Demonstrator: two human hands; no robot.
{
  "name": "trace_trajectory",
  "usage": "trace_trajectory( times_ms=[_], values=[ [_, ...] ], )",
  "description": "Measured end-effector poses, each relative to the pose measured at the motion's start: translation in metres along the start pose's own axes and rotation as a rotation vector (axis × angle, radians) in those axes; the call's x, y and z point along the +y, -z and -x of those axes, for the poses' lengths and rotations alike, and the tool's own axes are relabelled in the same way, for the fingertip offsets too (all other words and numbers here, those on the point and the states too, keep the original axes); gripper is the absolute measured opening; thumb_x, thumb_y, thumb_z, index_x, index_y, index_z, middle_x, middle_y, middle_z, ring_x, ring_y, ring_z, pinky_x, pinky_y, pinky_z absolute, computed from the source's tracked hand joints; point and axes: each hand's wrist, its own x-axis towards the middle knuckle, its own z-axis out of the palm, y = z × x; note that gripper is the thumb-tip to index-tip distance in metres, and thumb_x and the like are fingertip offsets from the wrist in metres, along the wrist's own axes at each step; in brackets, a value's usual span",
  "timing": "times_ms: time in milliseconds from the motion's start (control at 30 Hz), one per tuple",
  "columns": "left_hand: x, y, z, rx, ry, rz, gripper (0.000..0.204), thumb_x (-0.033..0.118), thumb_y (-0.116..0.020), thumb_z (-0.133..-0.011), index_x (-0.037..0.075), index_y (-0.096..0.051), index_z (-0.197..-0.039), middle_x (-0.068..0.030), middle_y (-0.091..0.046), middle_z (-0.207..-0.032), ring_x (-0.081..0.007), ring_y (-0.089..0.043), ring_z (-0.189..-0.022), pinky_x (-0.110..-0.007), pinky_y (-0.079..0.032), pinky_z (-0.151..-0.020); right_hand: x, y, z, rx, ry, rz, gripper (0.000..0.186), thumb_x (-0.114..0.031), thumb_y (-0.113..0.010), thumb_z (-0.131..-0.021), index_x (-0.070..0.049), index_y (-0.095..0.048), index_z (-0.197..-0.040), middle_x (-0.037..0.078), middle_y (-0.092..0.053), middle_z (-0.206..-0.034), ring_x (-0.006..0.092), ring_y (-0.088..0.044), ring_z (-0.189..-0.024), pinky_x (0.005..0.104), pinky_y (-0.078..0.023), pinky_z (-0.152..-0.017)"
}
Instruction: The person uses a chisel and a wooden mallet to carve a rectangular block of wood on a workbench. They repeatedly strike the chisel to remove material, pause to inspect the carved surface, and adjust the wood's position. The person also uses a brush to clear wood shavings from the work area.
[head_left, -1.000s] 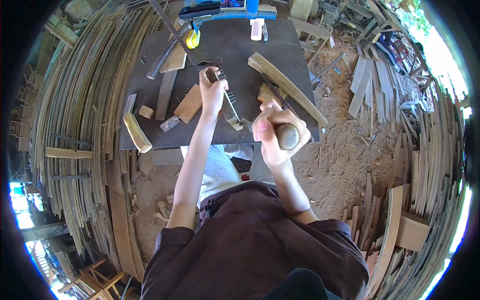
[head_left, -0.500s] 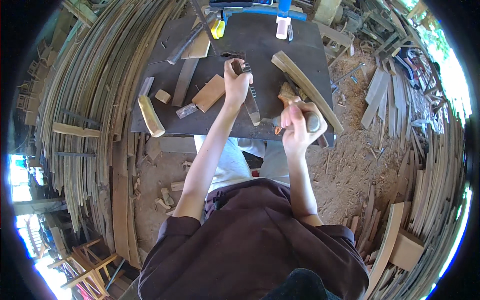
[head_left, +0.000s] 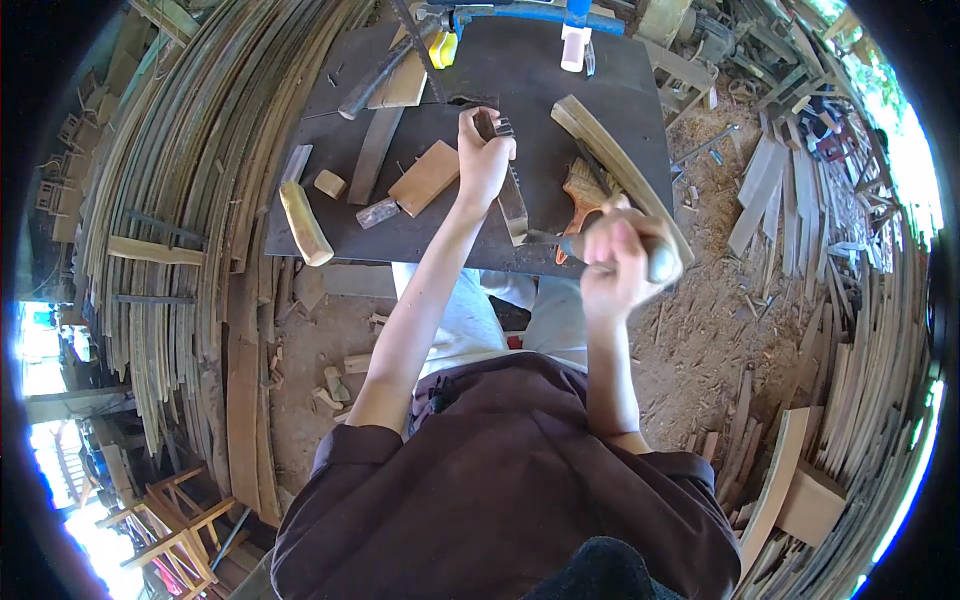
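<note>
My left hand (head_left: 485,160) is closed around a narrow dark strip of wood (head_left: 513,212), pressing it to the dark tabletop. Small notches or metal teeth run along the strip's side near my fingers. To the right, my right hand (head_left: 615,262), smeared by motion, is a fist around a chisel-like tool (head_left: 660,264) with a rounded handle end. Its grey metal part (head_left: 543,237) points left, at the strip's near end; whether they touch I cannot tell. Beyond that fist lies a saw-like tool with an orange-brown wooden handle (head_left: 583,190), partly hidden.
A long wooden beam (head_left: 610,160) slants along the table's right side. Left of my left hand lie a flat wood block (head_left: 424,178), a small block (head_left: 330,184) and a pale curved piece (head_left: 305,225). A blue clamp bar (head_left: 530,12) spans the far edge. Stacked planks (head_left: 180,180) flank the table.
My right fist has moved right and slightly nearer to me with the tool. My left hand stays on the strip. The whole view has shifted a little.
</note>
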Motion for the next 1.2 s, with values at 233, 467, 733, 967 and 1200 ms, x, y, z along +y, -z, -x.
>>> trace_trajectory(
  times_ms=[233, 467, 733, 967, 1200],
  values=[
    [-0.008, 0.0, -0.005, -0.003, -0.021, 0.077, 0.04, -0.01, -0.048, -0.062, 0.0, -0.045, -0.1, -0.0057, -0.048, -0.08, -0.0116, -0.049, -0.061, -0.025, -0.042, -0.049, 0.022, 0.006, 0.005, -0.027, -0.016, 0.121, 0.011, 0.007, -0.06, -0.078, 0.003, -0.055, -0.07, 0.005, -0.052, -0.057, 0.0075, -0.046, -0.044, 0.0218, -0.033, -0.042],
    [-0.003, -0.002, -0.006, -0.01, -0.041, 0.006, 0.04, -0.009, -0.05, -0.06, 0.001, -0.046, -0.099, -0.0053, -0.048, -0.081, -0.0114, -0.05, -0.063, -0.025, -0.042, -0.05, 0.035, 0.016, 0.005, 0.013, -0.102, 0.108, 0.009, 0.006, -0.058, -0.079, 0.006, -0.053, -0.071, 0.005, -0.05, -0.056, 0.0093, -0.044, -0.043, 0.024, -0.033, -0.04],
    [0.0, -0.001, -0.005, 0.005, -0.02, -0.018, 0.041, -0.009, -0.051, -0.06, 0.001, -0.046, -0.099, -0.0052, -0.049, -0.081, -0.0116, -0.05, -0.065, -0.025, -0.042, -0.051, 0.048, 0.018, 0.01, 0.023, -0.188, 0.11, 0.008, 0.008, -0.059, -0.079, 0.005, -0.055, -0.073, 0.006, -0.052, -0.061, 0.0089, -0.047, -0.045, 0.0231, -0.035, -0.041],
    [-0.004, -0.002, -0.005, 0.009, -0.029, 0.02, 0.041, -0.009, -0.051, -0.06, 0.001, -0.046, -0.1, -0.0051, -0.049, -0.081, -0.0117, -0.05, -0.066, -0.025, -0.042, -0.05, 0.041, 0.021, 0.009, -0.08, -0.059, 0.225, 0.009, 0.01, -0.058, -0.077, 0.005, -0.054, -0.07, 0.005, -0.051, -0.057, 0.0082, -0.045, -0.045, 0.0224, -0.034, -0.042],
    [-0.002, 0.0, -0.005, 0.01, -0.018, 0.022, 0.041, -0.009, -0.051, -0.06, 0.0, -0.046, -0.1, -0.0053, -0.049, -0.081, -0.012, -0.051, -0.064, -0.025, -0.043, -0.05, 0.027, 0.019, -0.004, -0.085, 0.092, 0.075, 0.009, 0.007, -0.057, -0.078, 0.005, -0.054, -0.069, 0.003, -0.05, -0.052, 0.0096, -0.045, -0.044, 0.024, -0.036, -0.047]
  ],
)
